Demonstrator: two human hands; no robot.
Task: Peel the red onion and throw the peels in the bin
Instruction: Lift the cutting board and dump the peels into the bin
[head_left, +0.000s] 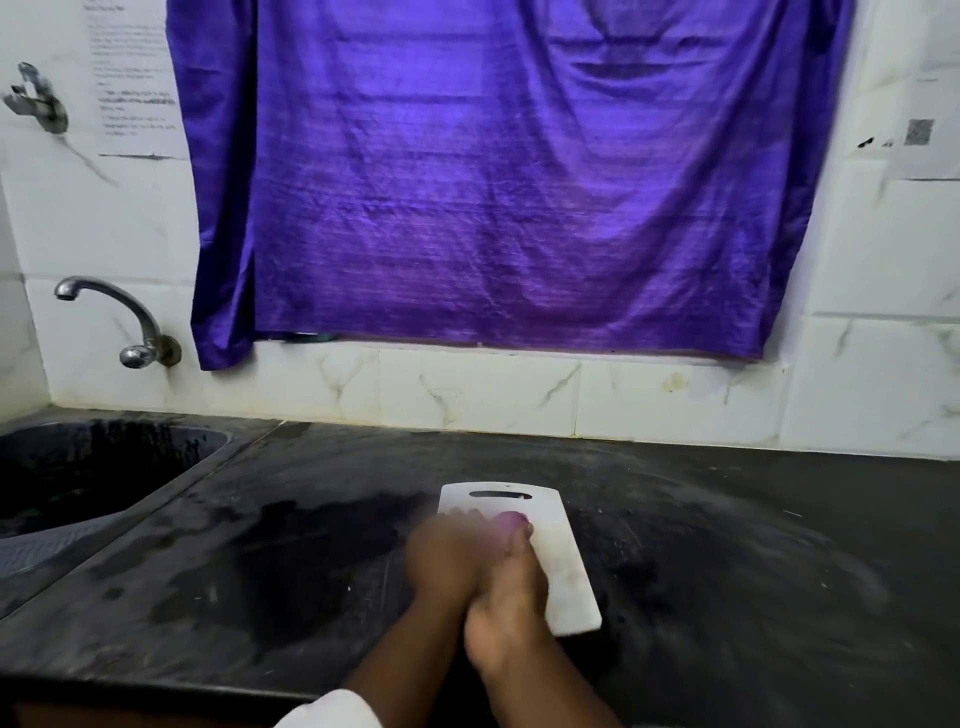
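At the left, a white printed paper sheet (136, 78) taped to the wall tiles carries lines of text too blurred for me to read. Over the middle of the dark stone tabletop (727, 519), toward its front edge, the left hand (444, 556) is smeared by motion, and I cannot tell whether it grips anything. The small round red onion (511, 518) sits just beyond both hands, at their fingertips, above the back end of the white plastic cutting board (561, 571), whose long axis runs back to front. The right hand (511, 592) is nearer and pinches the onion. I see no bin. At the far right, a second white paper sheet (930, 150) bears a square code I cannot read.
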